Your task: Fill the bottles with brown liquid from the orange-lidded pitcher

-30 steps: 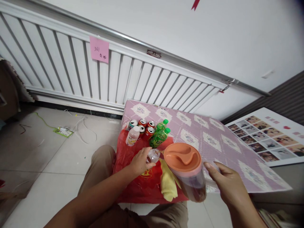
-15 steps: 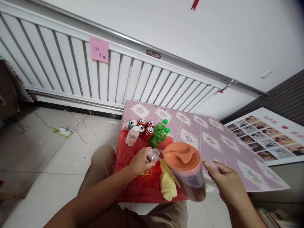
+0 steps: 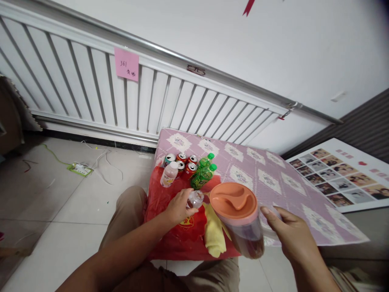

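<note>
My left hand [image 3: 179, 207] is wrapped round a small clear bottle [image 3: 196, 198] with an open mouth, above the red cloth [image 3: 158, 227]. My right hand [image 3: 288, 231] grips the handle of a clear pitcher [image 3: 247, 237] with an orange lid [image 3: 233, 200]. The pitcher is tilted left, with brown liquid inside and its spout side close to the bottle's mouth. A yellow cloth [image 3: 215, 237] lies under and beside the pitcher. Behind the clear bottle are two green bottles [image 3: 202, 177], a pale bottle with a white cap [image 3: 169, 175] and several cans [image 3: 191, 168].
A patterned pink cover [image 3: 255, 170] extends to the right under the red cloth. Behind it runs a white radiator [image 3: 146, 93] with a pink note [image 3: 126, 64]. A photo board [image 3: 337, 174] leans at the right. A power strip [image 3: 80, 169] with cables lies on the floor at left.
Almost nothing differs. Both hands keep their holds, and the pitcher remains tilted at the bottle with its lid shifted very slightly to the right.
</note>
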`<action>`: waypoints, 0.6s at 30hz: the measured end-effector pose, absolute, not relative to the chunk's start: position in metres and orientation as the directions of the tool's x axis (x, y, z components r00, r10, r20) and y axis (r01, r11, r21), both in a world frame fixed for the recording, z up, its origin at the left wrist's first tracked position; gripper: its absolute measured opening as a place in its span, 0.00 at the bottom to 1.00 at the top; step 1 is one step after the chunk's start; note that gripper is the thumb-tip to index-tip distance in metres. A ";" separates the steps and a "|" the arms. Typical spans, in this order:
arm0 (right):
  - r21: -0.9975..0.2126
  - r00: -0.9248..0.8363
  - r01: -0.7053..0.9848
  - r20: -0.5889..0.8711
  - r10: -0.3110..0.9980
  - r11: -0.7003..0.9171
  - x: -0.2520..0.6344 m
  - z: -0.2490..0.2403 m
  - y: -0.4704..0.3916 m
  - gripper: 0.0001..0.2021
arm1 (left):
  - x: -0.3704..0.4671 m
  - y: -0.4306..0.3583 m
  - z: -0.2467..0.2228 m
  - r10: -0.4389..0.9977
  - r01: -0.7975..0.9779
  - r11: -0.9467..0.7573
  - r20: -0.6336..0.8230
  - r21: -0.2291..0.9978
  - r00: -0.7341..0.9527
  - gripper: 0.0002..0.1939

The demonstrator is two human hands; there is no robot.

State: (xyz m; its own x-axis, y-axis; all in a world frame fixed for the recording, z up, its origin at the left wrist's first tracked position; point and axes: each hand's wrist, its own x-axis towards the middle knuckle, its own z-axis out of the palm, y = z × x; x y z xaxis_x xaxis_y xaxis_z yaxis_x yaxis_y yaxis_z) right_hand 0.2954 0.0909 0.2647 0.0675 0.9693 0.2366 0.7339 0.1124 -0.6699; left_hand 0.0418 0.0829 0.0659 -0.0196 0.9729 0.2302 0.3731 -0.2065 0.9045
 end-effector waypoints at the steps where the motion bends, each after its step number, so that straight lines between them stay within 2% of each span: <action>1: -0.671 0.065 0.732 0.238 0.969 0.116 0.295 0.265 0.091 0.21 | 0.042 0.083 0.066 0.973 0.376 -0.206 0.230 0.903 -0.020 0.38; 18: -0.692 0.061 0.715 0.205 0.977 0.100 0.298 0.259 0.093 0.23 | 0.041 0.082 0.067 0.976 0.404 -0.193 0.219 0.894 -0.019 0.38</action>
